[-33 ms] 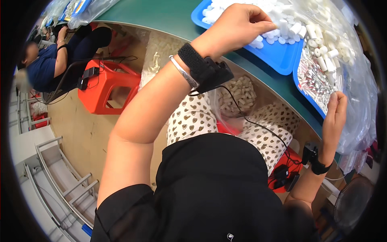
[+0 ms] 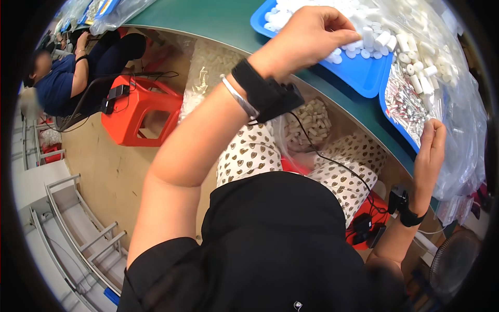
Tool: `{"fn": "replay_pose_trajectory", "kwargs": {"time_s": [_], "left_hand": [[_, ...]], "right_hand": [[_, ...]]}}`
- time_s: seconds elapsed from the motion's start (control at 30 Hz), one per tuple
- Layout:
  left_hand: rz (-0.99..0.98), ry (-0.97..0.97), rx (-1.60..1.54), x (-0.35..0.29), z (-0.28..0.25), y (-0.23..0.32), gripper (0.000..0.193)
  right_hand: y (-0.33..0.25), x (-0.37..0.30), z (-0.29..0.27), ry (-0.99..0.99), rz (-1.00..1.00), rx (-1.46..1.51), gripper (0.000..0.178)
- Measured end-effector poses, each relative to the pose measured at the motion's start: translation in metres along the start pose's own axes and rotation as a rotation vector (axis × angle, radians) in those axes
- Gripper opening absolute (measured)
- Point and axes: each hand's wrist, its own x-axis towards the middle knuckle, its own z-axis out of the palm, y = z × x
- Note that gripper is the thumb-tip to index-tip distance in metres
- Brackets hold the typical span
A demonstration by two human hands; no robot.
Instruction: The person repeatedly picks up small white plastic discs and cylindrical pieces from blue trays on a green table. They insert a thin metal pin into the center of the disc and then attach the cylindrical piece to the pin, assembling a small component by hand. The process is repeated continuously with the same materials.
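A black shirt [image 2: 280, 249] fills the lower centre of the frame, above it heart-patterned trousers [image 2: 247, 151]. At upper centre the left hand [image 2: 332, 34] keeps thumb and forefinger close together beside white plastic pieces [image 2: 368, 37]; whether it grips one cannot be told. These lie heaped in a blue tray [image 2: 361, 78]. At right, the right hand [image 2: 430, 145] has thumb and forefinger nearly together by a second blue tray [image 2: 383, 99] of thin red-and-silver pieces [image 2: 406, 101]; its grip is unclear too. White cylinders [image 2: 417, 83] lie beyond them, near a clear plastic bag [image 2: 460, 161]. The trays rest on a green bench [image 2: 202, 20]. Farther off, upper left, a co-worker [image 2: 57, 88] sits past a red stool [image 2: 122, 125].
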Motion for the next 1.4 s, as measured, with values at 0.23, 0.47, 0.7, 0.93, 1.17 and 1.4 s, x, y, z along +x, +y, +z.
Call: {"fn": "replay_pose_trajectory", "kwargs": {"time_s": [0.23,0.47,0.7,0.93,1.17,1.4], "left_hand": [[-0.298,-0.121,-0.8,-0.106,0.083,-0.007,0.021],[-0.594,-0.151,-0.939,-0.15,0.091,-0.026,0.023],[-0.58,-0.067,-1.097,-0.141,0.058,-0.032,0.029],[-0.626,-0.078,-1.116,-0.148,0.066,-0.041,0.029],[-0.703,-0.102,-1.012,-0.151,0.073,-0.025,0.029],[-0.748,-0.19,-0.915,-0.163,0.093,-0.024,0.03]], "right_hand": [[-0.035,-0.03,0.022,-0.139,0.042,0.267,0.018],[-0.061,-0.042,0.038,-0.331,-0.019,0.177,0.021],[-0.071,-0.045,0.057,-0.542,-0.016,0.174,0.014],[-0.082,-0.047,0.063,-0.564,-0.141,0.19,0.006],[-0.073,-0.063,0.046,-0.533,-0.161,0.219,0.006],[-0.052,-0.094,0.034,-0.588,-0.153,0.264,0.01]]}}
